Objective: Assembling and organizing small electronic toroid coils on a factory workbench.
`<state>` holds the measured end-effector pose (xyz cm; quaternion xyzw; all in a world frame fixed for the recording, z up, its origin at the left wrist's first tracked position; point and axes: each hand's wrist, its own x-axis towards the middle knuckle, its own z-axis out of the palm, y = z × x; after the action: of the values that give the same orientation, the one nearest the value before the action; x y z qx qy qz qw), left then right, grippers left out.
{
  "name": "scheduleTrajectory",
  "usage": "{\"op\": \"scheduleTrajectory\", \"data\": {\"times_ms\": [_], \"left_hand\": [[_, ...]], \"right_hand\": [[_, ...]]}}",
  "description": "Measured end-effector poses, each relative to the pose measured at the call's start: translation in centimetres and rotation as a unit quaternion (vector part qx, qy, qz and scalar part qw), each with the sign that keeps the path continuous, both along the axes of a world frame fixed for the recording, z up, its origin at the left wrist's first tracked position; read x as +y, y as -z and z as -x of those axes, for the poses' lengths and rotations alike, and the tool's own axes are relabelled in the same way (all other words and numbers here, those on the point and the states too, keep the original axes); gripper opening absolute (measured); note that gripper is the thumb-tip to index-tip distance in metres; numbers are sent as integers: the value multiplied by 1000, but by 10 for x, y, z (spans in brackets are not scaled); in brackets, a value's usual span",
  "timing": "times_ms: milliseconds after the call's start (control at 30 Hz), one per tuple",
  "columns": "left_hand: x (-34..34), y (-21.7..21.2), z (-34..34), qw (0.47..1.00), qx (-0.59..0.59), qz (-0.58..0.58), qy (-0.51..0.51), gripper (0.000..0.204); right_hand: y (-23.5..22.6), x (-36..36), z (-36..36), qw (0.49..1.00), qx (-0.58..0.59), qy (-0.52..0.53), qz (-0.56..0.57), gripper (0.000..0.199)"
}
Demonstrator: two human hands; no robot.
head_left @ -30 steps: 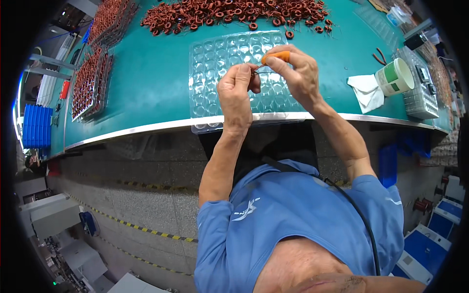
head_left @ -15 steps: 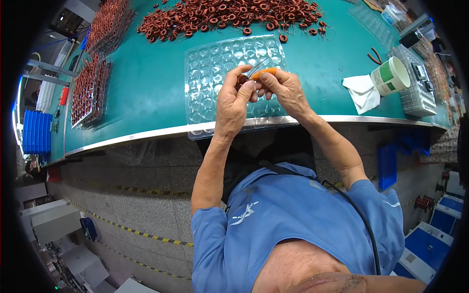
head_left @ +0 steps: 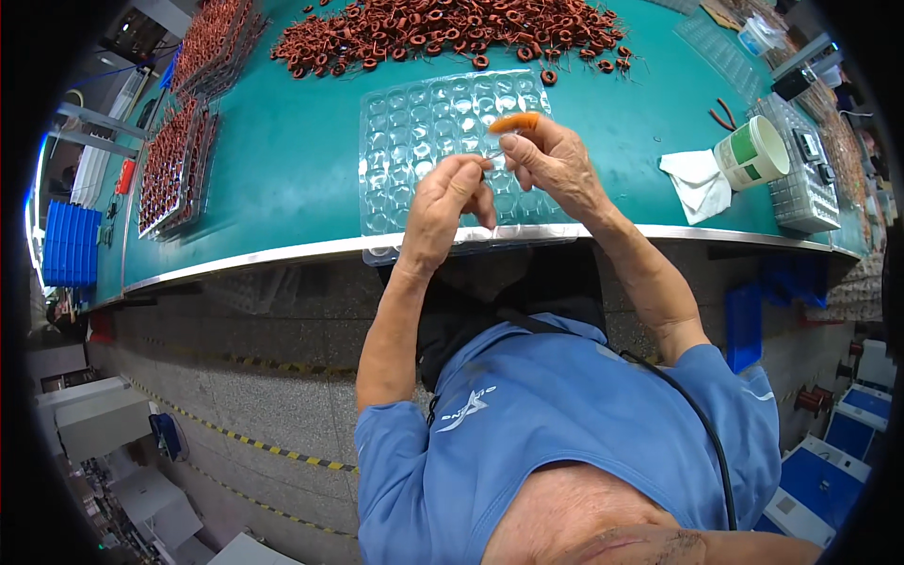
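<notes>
My left hand is closed, thumb and fingers pinched around a small wire-wound ring coil that is almost wholly hidden by them. A thin wire lead shows between my two hands. The right hand is held close beside the left, its fingers curled and its thumb near that lead. An orange finger cot covers its index finger. Beneath both hands lies a clear plastic tray with rows of round pockets, reaching past the table's front edge.
A large heap of reddish-brown ring coils spreads over the far side of the green table. Filled coil trays stand at left. On the right are a white cloth, a tipped white-and-green tub, pliers and stacked clear trays.
My left hand has moved down and slightly left, and its fingers now hide the coil. The right hand has turned, lifting the orange-covered finger up and away from the left hand.
</notes>
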<state>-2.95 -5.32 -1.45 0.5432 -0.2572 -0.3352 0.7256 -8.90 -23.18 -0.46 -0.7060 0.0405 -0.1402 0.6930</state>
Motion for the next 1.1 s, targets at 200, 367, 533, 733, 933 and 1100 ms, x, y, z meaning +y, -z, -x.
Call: {"op": "scheduleTrajectory", "data": {"times_ms": [200, 367, 533, 733, 933, 1100], "left_hand": [[-6, 7, 8, 986, -155, -36, -53, 39], [-5, 6, 10, 994, -12, 81, -65, 25], [-8, 6, 9, 996, -54, 57, -45, 23], [-4, -7, 3, 990, -141, 7, -12, 25], [-12, -3, 25, 983, -160, 38, -86, 24], [-12, -6, 28, 981, -170, -35, -84, 21]], "right_hand": [[7, -6, 0, 990, 80, -63, -101, 28], [9, -1, 7, 991, 52, -41, -120, 36], [15, 1, 16, 991, 21, -48, -120, 25], [-3, 10, 26, 999, 0, 33, -2, 25], [2, 7, 24, 989, 36, 1, -147, 29], [1, 11, 31, 997, -57, 47, -29, 24]]}}
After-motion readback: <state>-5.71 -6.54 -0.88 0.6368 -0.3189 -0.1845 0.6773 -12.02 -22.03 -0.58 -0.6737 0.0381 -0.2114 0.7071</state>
